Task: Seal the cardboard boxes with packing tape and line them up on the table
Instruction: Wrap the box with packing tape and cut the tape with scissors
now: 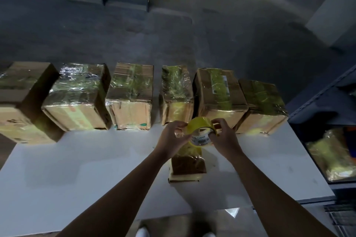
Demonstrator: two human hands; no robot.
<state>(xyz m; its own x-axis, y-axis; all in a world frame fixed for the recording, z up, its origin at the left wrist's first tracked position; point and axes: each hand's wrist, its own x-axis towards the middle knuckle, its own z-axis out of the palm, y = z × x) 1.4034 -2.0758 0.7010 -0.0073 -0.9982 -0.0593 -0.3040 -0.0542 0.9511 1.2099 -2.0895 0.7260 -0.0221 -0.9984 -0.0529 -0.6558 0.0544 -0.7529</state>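
- A white desk [96,169] carries a row of six cardboard boxes along its far edge, all closed, with glossy yellowish tape over their tops.
- From the left: the first box [21,101] sits at the desk's left end, then the second box [77,96], which is the most heavily wrapped, the third box [131,96], the narrow fourth box [176,94], the fifth box [217,94], which bears a pale label, and the sixth box [260,105] at the right end.
- The fifth and sixth boxes touch; the others stand with small gaps between them.
- A yellow tape roll [201,126] is held in the air in front of the fourth and fifth boxes, its white inner core printed with black letters.
- The left hand [174,133] holds the roll's left side, its fingers curled and its thumb and fingertips pinching at the roll's edge.
- The right hand [223,134] grips the right side, fingers curled over the rim.
- Below the hands, a small box [187,167] stands alone on the desk nearer the person, well apart from the row, with tape over its top.
- To the right of the desk, a dark shelf [317,98] holds a tape-wrapped bundle [331,159].
- Two white shoes [142,233] show at the bottom edge.
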